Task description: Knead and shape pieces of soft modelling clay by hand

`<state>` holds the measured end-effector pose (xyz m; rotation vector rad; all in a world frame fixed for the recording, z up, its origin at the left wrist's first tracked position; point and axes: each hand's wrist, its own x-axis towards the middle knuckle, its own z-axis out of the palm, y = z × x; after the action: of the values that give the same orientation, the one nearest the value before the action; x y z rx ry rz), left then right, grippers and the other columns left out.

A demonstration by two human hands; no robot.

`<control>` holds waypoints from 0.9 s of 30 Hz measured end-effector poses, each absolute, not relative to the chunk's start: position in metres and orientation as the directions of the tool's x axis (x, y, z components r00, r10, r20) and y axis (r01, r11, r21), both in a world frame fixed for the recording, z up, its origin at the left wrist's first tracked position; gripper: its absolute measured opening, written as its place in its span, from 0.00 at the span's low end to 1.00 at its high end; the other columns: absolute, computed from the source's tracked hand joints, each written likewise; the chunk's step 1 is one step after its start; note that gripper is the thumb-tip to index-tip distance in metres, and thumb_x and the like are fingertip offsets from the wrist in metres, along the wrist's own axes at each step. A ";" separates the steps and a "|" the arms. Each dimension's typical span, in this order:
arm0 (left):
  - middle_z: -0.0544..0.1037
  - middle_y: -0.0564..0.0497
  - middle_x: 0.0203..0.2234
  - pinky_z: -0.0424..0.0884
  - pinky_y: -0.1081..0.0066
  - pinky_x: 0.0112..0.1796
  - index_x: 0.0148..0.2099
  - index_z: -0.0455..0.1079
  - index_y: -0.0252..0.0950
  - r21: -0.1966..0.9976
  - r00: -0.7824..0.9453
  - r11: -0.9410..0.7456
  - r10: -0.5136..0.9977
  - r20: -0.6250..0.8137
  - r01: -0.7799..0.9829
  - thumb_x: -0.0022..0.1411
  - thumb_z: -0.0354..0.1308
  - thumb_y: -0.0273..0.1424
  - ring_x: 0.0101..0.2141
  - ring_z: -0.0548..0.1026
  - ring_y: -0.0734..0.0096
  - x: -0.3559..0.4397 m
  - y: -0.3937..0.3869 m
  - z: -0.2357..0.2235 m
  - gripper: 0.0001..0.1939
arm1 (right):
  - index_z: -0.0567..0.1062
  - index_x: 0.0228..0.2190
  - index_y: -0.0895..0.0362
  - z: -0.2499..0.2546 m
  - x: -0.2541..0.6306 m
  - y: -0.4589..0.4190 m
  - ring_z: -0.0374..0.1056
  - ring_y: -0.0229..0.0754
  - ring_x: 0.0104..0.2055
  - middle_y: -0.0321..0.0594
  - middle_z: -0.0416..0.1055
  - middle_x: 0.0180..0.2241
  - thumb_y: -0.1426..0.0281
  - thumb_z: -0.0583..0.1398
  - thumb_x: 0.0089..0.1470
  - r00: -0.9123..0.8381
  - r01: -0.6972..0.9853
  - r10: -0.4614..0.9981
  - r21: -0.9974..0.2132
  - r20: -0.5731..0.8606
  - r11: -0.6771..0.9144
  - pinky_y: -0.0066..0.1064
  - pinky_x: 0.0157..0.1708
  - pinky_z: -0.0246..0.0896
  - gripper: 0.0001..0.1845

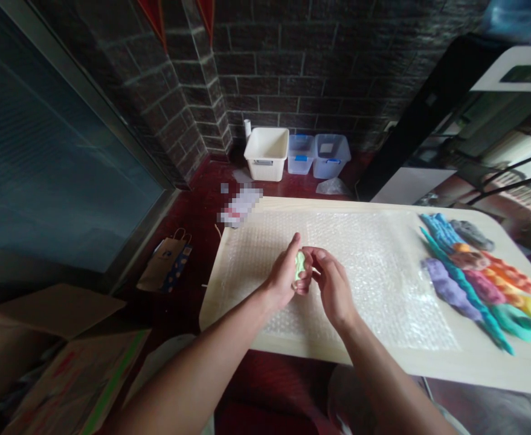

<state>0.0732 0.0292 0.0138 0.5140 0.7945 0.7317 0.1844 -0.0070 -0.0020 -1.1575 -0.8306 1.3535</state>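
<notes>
Both of my hands meet over the near left part of a pale wooden table (473, 368). Between them is a small light green lump of clay (299, 264). My left hand (284, 277) has its fingers pressed against the lump from the left. My right hand (331, 283) pinches it from the right. Under the hands lies a sheet of bubble wrap (374, 266) spread over the tabletop.
Several coloured clay pieces (478, 278) lie in a row at the table's right end. On the red floor beyond stand a white bin (267, 153) and two clear boxes (319, 156). A paper bag (165, 266) and cardboard boxes (48, 356) sit at left.
</notes>
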 end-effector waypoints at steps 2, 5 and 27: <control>0.68 0.54 0.19 0.60 0.72 0.20 0.32 0.68 0.38 0.614 0.509 0.618 0.775 -0.373 -0.491 0.66 0.52 0.59 0.18 0.65 0.73 0.071 0.031 0.014 0.29 | 0.80 0.46 0.52 0.000 0.185 -0.007 0.69 0.41 0.28 0.39 0.79 0.35 0.53 0.63 0.62 0.134 -0.264 0.977 -0.956 -0.168 -0.128 0.32 0.26 0.63 0.18; 0.77 0.49 0.31 0.69 0.69 0.30 0.42 0.72 0.37 0.610 0.480 0.556 0.822 -0.305 -0.564 0.60 0.60 0.40 0.29 0.74 0.67 0.068 0.032 0.012 0.13 | 0.79 0.50 0.51 0.001 0.189 -0.005 0.74 0.44 0.37 0.43 0.81 0.45 0.55 0.67 0.58 0.193 -0.202 0.973 -0.976 -0.127 -0.087 0.32 0.31 0.66 0.22; 0.79 0.47 0.30 0.67 0.70 0.30 0.34 0.76 0.33 0.467 0.342 0.570 0.804 -0.487 -0.676 0.68 0.62 0.44 0.29 0.74 0.70 0.069 0.040 0.006 0.18 | 0.74 0.51 0.46 0.005 0.190 -0.005 0.77 0.49 0.50 0.43 0.78 0.50 0.63 0.69 0.59 0.210 -0.111 0.971 -0.984 0.115 0.141 0.46 0.51 0.74 0.19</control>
<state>0.0691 0.0396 0.0059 0.1950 0.7466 0.9699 0.1899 -0.0052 0.0053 -1.1140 -1.0283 1.0239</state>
